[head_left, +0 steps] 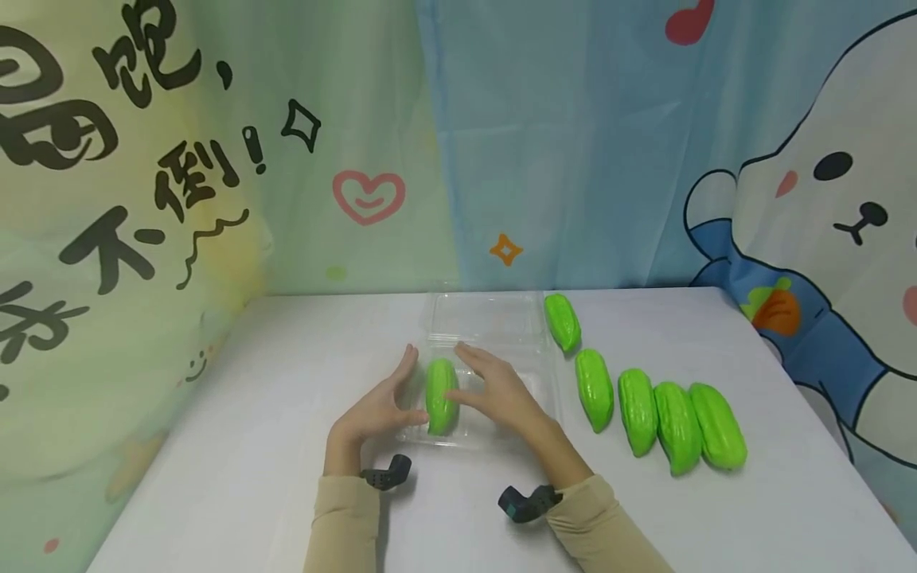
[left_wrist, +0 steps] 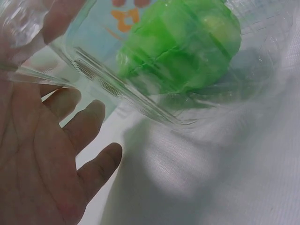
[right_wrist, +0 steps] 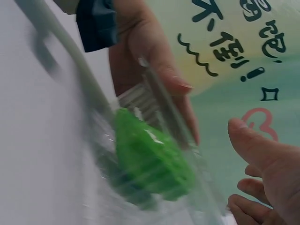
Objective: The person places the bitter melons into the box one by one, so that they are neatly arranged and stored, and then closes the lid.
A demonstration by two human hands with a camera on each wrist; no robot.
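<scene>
A clear plastic clamshell box [head_left: 490, 318] lies with its lid folded back on the white table. In its left part sits a green, ridged, elongated toy vegetable [head_left: 440, 402] like a bitter melon, also seen through the plastic in the left wrist view [left_wrist: 183, 47]. My left hand [head_left: 376, 406] is at the box's left side, fingers extended and thumb near the melon; whether it touches the plastic I cannot tell. Over the box is my right hand [head_left: 501, 390], its fingers spread and thumb by the melon's right side. Nothing shows in its grasp in the right wrist view [right_wrist: 272, 173].
Several more green melons stand to the right of the box: one by the lid [head_left: 563, 322], another in front of it [head_left: 595, 390], and a close group [head_left: 679, 428] farther right. A printed curtain [head_left: 559, 159] hangs behind the table [head_left: 251, 477].
</scene>
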